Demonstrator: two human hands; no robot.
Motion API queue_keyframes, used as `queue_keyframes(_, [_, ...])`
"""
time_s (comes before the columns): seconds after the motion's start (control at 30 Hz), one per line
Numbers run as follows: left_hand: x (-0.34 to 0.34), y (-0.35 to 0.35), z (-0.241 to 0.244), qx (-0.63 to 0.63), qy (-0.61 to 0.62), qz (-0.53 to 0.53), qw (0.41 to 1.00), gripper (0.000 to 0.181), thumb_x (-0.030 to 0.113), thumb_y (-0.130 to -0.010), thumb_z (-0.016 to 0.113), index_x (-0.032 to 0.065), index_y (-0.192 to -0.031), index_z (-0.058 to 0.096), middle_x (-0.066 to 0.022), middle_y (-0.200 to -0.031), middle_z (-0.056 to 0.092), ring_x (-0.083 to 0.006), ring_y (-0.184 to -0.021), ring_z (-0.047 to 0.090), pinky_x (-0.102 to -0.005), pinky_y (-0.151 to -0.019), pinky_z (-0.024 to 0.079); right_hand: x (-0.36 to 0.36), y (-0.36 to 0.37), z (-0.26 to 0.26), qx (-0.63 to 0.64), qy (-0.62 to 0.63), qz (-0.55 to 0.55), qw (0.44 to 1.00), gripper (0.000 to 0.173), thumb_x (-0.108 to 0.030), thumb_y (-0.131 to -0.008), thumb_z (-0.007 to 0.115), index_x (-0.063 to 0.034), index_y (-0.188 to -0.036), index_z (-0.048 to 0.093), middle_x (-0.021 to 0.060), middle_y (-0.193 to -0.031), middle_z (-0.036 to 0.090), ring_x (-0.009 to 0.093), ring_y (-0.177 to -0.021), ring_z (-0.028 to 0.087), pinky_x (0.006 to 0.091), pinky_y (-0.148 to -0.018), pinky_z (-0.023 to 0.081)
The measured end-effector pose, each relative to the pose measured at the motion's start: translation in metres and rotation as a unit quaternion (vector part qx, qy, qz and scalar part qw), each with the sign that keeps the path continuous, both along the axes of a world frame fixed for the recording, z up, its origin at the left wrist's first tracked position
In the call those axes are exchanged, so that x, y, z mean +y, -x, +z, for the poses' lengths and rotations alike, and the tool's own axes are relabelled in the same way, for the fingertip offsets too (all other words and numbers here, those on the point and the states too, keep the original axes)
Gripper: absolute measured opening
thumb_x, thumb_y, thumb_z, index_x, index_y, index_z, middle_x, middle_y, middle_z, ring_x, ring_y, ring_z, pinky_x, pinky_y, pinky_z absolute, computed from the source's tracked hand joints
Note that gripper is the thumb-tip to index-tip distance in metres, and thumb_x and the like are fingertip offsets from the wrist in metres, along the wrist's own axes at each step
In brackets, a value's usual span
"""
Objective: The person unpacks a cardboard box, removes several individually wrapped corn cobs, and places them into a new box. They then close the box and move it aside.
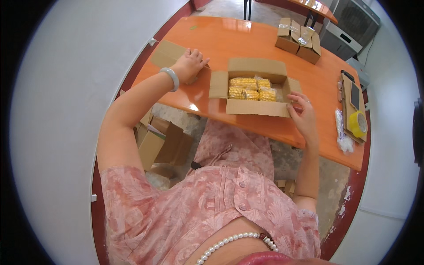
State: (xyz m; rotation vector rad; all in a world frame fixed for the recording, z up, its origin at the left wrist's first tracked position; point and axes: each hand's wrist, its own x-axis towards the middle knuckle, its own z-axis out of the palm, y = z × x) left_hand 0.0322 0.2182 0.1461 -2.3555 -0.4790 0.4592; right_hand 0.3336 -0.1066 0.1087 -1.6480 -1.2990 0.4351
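An open cardboard box stands on the orange table, its flaps spread outward. Inside lie several pieces of yellow corn on the cob in clear plastic wrap, with a bare patch of box floor at the right. My right hand is at the box's near right corner, thumb and fingers around the edge of a flap. At the left, my left hand rests on another piece of cardboard, a box or a flattened one; its fingers partly hide the edge, and its grip is unclear.
Closed cardboard boxes with clear plastic on top stand at the table's far right. Along the right edge lie a phone, a roll of yellow tape, cardboard and a plastic bag. Open boxes sit below the table's left side.
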Motion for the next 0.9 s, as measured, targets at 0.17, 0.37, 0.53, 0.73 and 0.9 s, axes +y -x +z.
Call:
queue_keyframes(0.17, [-0.015, -0.007, 0.024, 0.046, -0.036, -0.016, 0.998, 0.090, 0.056, -0.082, 0.073, 0.0068, -0.153, 0.044, -0.0139, -0.133, 0.056, -0.0302, -0.127, 0.048, -0.0479, -0.116, 0.035, 0.002, 0.002, 0.002, 0.011, 0.005, 0.000, 1.000, 0.027, -0.004, -0.093, 0.066, 0.0007, -0.120, 0.067, 0.0145, -0.134, 0.057, 0.024, -0.110, 0.067, 0.0338, -0.091, 0.059])
queue_keyframes(0.37, [0.003, 0.001, 0.018, 0.022, -0.132, -0.122, 0.983, 0.066, 0.039, -0.094, 0.061, 0.0098, -0.151, 0.047, -0.0071, -0.132, 0.058, -0.0270, -0.129, 0.049, -0.0440, -0.116, 0.036, 0.007, 0.000, -0.002, -0.007, 0.001, -0.005, 1.000, 0.027, -0.003, -0.092, 0.067, 0.0009, -0.119, 0.068, 0.0138, -0.132, 0.058, 0.024, -0.111, 0.066, 0.0340, -0.091, 0.059])
queue_keyframes(0.53, [0.012, 0.001, 0.021, -0.002, -0.102, -0.110, 0.989, 0.063, 0.024, -0.093, 0.062, 0.0118, -0.152, 0.044, -0.0069, -0.138, 0.055, -0.0285, -0.136, 0.045, -0.0434, -0.117, 0.036, 0.008, -0.002, -0.004, -0.007, -0.001, -0.008, 1.000, 0.027, -0.002, -0.091, 0.068, 0.0006, -0.118, 0.068, 0.0132, -0.131, 0.059, 0.023, -0.111, 0.066, 0.0335, -0.090, 0.059])
queue_keyframes(0.73, [0.017, 0.022, 0.033, -0.054, -0.076, -0.141, 0.986, 0.077, 0.019, -0.086, 0.069, 0.0213, -0.156, 0.036, -0.0078, -0.145, 0.049, -0.0305, -0.142, 0.040, -0.0447, -0.118, 0.036, 0.009, -0.003, -0.005, -0.012, 0.000, -0.005, 1.000, 0.027, -0.003, -0.091, 0.069, 0.0005, -0.118, 0.068, 0.0117, -0.130, 0.058, 0.022, -0.110, 0.066, 0.0331, -0.090, 0.059])
queue_keyframes(0.9, [0.014, 0.052, 0.042, -0.121, -0.057, -0.125, 0.983, 0.096, 0.011, -0.079, 0.077, 0.0301, -0.159, 0.028, -0.0096, -0.149, 0.043, -0.0321, -0.143, 0.039, -0.0459, -0.118, 0.038, 0.010, -0.002, 0.000, -0.004, 0.007, 0.005, 1.000, 0.028, -0.003, -0.092, 0.069, 0.0004, -0.119, 0.067, 0.0113, -0.131, 0.058, 0.022, -0.109, 0.066, 0.0334, -0.090, 0.060])
